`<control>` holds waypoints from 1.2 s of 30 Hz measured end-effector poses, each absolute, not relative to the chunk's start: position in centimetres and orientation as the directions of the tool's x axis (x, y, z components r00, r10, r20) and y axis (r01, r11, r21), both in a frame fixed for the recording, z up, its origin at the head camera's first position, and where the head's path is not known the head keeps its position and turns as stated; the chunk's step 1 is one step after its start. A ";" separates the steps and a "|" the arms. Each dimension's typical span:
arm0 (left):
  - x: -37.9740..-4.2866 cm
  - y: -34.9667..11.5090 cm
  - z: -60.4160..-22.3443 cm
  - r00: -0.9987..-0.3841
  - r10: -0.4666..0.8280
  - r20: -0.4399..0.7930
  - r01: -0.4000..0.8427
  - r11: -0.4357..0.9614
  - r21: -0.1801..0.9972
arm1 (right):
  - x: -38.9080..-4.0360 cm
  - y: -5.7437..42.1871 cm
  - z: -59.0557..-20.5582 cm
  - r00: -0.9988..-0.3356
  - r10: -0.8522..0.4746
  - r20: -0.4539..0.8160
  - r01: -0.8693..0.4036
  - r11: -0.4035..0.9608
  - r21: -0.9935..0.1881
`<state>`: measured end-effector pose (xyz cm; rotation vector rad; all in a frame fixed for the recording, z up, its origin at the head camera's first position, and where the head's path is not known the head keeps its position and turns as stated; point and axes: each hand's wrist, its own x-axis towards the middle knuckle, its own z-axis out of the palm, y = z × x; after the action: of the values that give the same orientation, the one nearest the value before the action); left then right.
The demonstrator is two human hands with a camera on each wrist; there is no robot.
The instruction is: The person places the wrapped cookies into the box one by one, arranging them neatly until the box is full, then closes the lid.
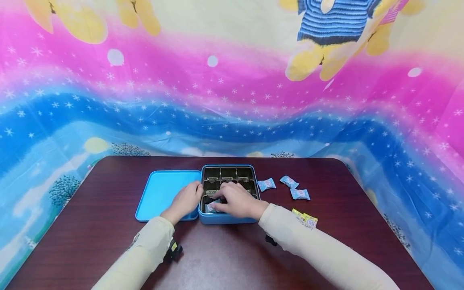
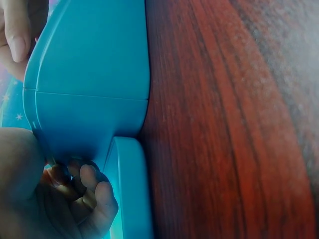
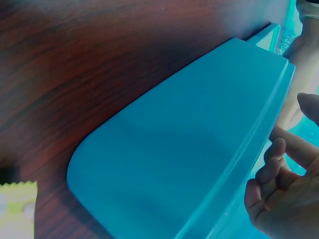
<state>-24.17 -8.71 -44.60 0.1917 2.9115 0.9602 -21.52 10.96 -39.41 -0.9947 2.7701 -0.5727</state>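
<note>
A blue tin box (image 1: 228, 219) with a divided dark insert stands mid-table. My left hand (image 1: 186, 199) holds its left rim with curled fingers, which lie against the tin's wall in the left wrist view. Over the front compartments reaches my right hand (image 1: 237, 199), its thumb and index finger spread apart. A blue-and-white wrapped candy (image 1: 210, 208) lies in the front left compartment, close beside the right thumb. The right hand hides several compartments. In the right wrist view, the other fingers of the right hand (image 3: 286, 194) are loosely bent above the tin.
The blue lid (image 1: 163, 193) lies left of the tin, inner side up. Right of the tin are three blue wrapped candies, one candy (image 1: 266, 184) nearest it. Yellow wrapped packets (image 1: 308, 219) lie partly behind the right sleeve. A printed cloth (image 1: 232, 100) hangs behind the table.
</note>
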 end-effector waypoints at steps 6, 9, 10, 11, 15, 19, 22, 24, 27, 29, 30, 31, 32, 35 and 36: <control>-24.2 -8.6 -44.8 -0.989 0.144 -0.014 0.108 0.796 0.595 | -21.6 12.0 -39.2 -0.784 -0.621 0.011 -0.564 0.705 -0.429; -24.2 -8.6 -44.8 -0.989 0.145 -0.008 0.112 0.796 0.594 | -21.6 12.4 -39.0 -0.795 -0.606 0.016 -0.550 0.709 -0.441; -24.2 -8.6 -44.9 -0.989 0.147 -0.007 0.114 0.797 0.593 | -21.6 12.5 -39.0 -0.798 -0.603 0.017 -0.545 0.709 -0.447; -24.2 -8.6 -44.9 -0.989 0.146 -0.005 0.114 0.796 0.595 | -21.6 12.7 -38.9 -0.800 -0.599 0.018 -0.541 0.709 -0.451; -24.2 -8.6 -44.9 -0.989 0.145 -0.005 0.113 0.791 0.601 | -21.7 13.1 -38.6 -0.808 -0.589 0.026 -0.532 0.709 -0.463; -24.1 -8.6 -44.9 -0.989 0.145 -0.007 0.111 0.790 0.603 | -22.0 13.8 -38.6 -0.812 -0.582 0.042 -0.533 0.710 -0.461; -24.0 -8.6 -44.9 -0.990 0.143 -0.012 0.107 0.788 0.606 | -22.1 14.3 -38.6 -0.820 -0.571 0.036 -0.521 0.719 -0.461; -23.9 -8.6 -44.9 -0.990 0.143 -0.012 0.106 0.787 0.607 | -22.2 14.7 -38.5 -0.825 -0.564 0.029 -0.510 0.724 -0.464; -23.9 -8.6 -44.9 -0.990 0.143 -0.011 0.107 0.788 0.606 | -22.2 15.2 -38.4 -0.831 -0.555 0.027 -0.502 0.730 -0.464; -23.9 -8.6 -44.8 -0.990 0.141 -0.006 0.109 0.788 0.605 | -22.3 15.5 -38.3 -0.833 -0.552 0.033 -0.501 0.729 -0.466; -23.9 -8.6 -44.8 -0.990 0.140 -0.005 0.109 0.788 0.606 | -22.3 15.7 -38.3 -0.834 -0.551 0.033 -0.500 0.729 -0.468; -23.9 -8.6 -44.8 -0.990 0.139 -0.006 0.106 0.787 0.607 | -22.4 15.8 -38.3 -0.836 -0.548 0.034 -0.497 0.729 -0.471; -23.9 -8.7 -44.8 -0.990 0.138 -0.008 0.104 0.786 0.609 | -22.4 16.0 -38.2 -0.837 -0.546 0.034 -0.494 0.729 -0.474; -24.1 -8.7 -44.8 -0.991 0.136 -0.020 0.094 0.781 0.617 | -22.5 16.6 -38.1 -0.843 -0.538 0.034 -0.485 0.729 -0.483; -24.1 -8.6 -44.8 -0.991 0.135 -0.024 0.091 0.781 0.618 | -22.5 16.8 -38.0 -0.846 -0.533 0.032 -0.480 0.732 -0.484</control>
<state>-24.11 -8.65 -44.78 0.1839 2.9013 1.0011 -22.48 16.83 -38.03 -0.8273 2.8220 -0.7422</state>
